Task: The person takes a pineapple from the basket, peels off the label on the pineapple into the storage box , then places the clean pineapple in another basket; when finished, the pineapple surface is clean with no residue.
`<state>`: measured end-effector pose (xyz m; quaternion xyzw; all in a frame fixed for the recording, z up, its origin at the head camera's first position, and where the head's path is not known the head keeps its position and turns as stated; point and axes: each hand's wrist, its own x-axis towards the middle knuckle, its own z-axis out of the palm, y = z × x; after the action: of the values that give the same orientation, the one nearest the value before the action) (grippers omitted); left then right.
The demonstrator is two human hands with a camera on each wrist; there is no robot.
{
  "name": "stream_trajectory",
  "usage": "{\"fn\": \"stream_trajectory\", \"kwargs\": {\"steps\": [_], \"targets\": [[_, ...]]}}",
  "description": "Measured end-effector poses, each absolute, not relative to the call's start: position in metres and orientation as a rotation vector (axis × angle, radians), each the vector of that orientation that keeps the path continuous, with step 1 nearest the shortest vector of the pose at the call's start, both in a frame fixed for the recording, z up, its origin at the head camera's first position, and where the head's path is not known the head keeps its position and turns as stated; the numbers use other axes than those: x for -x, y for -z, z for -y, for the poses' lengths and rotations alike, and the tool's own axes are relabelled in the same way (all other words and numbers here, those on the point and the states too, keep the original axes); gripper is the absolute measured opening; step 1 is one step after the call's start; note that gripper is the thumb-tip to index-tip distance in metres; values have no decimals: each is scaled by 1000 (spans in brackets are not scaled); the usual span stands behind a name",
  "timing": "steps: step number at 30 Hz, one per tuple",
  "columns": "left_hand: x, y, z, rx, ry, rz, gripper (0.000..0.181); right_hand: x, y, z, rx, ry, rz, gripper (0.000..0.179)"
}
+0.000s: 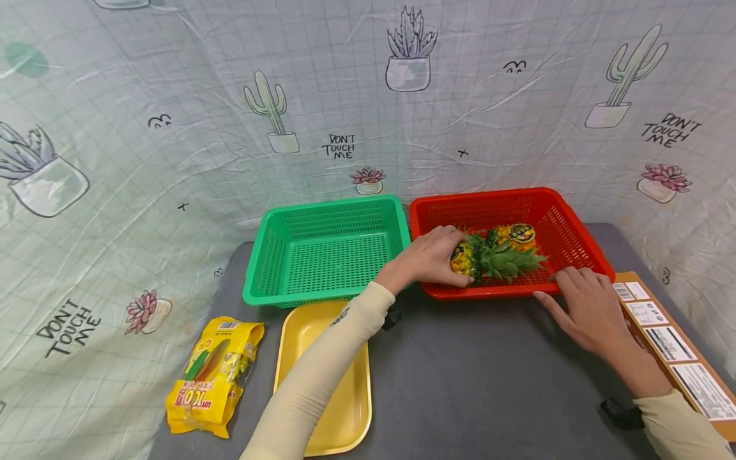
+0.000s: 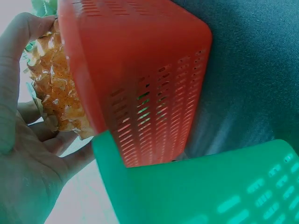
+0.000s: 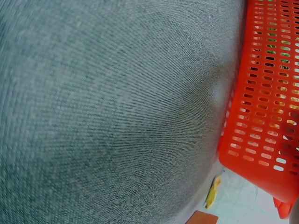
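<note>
My left hand [image 1: 437, 255] reaches into the left end of the red basket [image 1: 577, 239] and grips a small pineapple [image 1: 462, 260] by its body. In the left wrist view, the bumpy orange pineapple [image 2: 58, 88] sits between thumb and fingers, just above the basket rim. Its green crown [image 1: 508, 260] points right, overlapping a second pineapple [image 1: 522, 234] with a round dark label. At the basket's front right corner, my right hand [image 1: 595, 313] holds the rim, fingers over it and thumb in front. The right wrist view shows mostly cloth and the basket's slotted side [image 3: 261, 112].
A green basket [image 1: 336, 255] adjoins the red one on the left. The yellow tray [image 1: 351, 409] lies under my left forearm, beside a yellow candy bag [image 1: 213, 377]. Past my right hand is an orange-brown box [image 1: 678, 351]. A printed cloth [image 1: 345, 96] hangs behind.
</note>
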<state>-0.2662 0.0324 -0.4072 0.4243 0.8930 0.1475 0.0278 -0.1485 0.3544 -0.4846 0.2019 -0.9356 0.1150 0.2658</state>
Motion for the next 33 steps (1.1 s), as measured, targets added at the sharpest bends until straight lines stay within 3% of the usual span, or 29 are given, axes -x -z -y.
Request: {"fn": "stream_trajectory", "kwargs": {"steps": [33], "targets": [[241, 381, -17, -1602, -463, -2959, 72, 150, 486, -357, -555, -295, 2518, 38]]}}
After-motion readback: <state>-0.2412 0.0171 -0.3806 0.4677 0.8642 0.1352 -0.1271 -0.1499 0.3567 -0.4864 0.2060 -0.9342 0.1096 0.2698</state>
